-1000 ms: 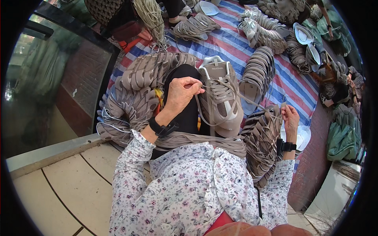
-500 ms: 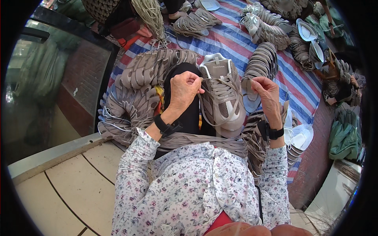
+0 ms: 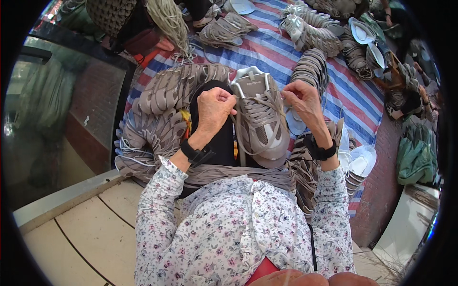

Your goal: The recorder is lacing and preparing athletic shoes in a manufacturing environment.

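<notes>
A taupe sneaker upper (image 3: 253,125) with a pale collar rests at my lap, toe toward me, its front criss-crossed by a flat beige shoelace (image 3: 258,106). My left hand (image 3: 213,110) is closed in a pinch on the lace just left of the collar, with a slack loop hanging below. On the other side, my right hand (image 3: 304,101) pinches the lace close to the upper's right eyelets; the lace tips are mostly hidden by the fingers. Across my lap lies a bundle of beige laces (image 3: 224,177).
Nested taupe uppers (image 3: 164,88) are heaped left of my leg, and another stack (image 3: 311,70) stands right on the striped sheet (image 3: 355,102). A dark-framed glass panel (image 3: 62,114) borders my left. Other people's hands and a hanging lace bundle (image 3: 168,21) are at the far side.
My right hand has come in leftward, from well off the upper to right beside its collar. My left hand stays pinched at the left side. The whole view has shifted slightly.
</notes>
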Motion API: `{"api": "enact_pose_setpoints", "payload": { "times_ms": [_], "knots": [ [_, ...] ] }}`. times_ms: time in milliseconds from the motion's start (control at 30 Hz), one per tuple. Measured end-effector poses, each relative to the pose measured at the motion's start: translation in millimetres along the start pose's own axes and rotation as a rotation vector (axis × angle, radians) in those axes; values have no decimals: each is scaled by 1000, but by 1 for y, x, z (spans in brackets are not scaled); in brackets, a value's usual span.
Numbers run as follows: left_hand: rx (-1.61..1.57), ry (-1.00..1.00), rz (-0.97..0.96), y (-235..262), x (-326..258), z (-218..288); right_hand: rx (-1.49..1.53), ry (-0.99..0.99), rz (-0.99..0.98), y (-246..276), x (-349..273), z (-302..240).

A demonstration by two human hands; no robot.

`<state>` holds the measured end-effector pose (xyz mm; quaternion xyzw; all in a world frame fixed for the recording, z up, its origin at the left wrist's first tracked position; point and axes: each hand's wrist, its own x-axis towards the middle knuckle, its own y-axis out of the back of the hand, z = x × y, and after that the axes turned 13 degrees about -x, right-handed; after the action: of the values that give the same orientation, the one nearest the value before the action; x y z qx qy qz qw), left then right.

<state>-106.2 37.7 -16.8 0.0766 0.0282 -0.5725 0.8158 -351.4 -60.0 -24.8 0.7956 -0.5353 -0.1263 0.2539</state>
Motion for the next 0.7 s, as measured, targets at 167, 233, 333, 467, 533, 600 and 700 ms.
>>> {"api": "enact_pose_setpoints", "payload": {
  "times_ms": [167,233,333,467,533,600,700],
  "knots": [
    [-41,4,13,-1,2,0,-72,22,-87,-1,13,-2],
    [-40,14,5,0,2,-1,-136,-1,-144,-2,17,-5],
    [-65,6,-14,0,3,-3,-201,-5,-172,-2,24,-11],
    [-55,-24,-12,0,3,-4,-417,178,-186,0,34,-19],
    [-82,4,-18,-1,3,-3,-514,273,-178,-4,38,-23],
    [-81,-2,-23,-1,2,-2,-607,346,-181,-9,41,-29],
    [-94,-2,-22,-1,1,-2,-778,426,-238,-14,43,-39]
  ]
}}
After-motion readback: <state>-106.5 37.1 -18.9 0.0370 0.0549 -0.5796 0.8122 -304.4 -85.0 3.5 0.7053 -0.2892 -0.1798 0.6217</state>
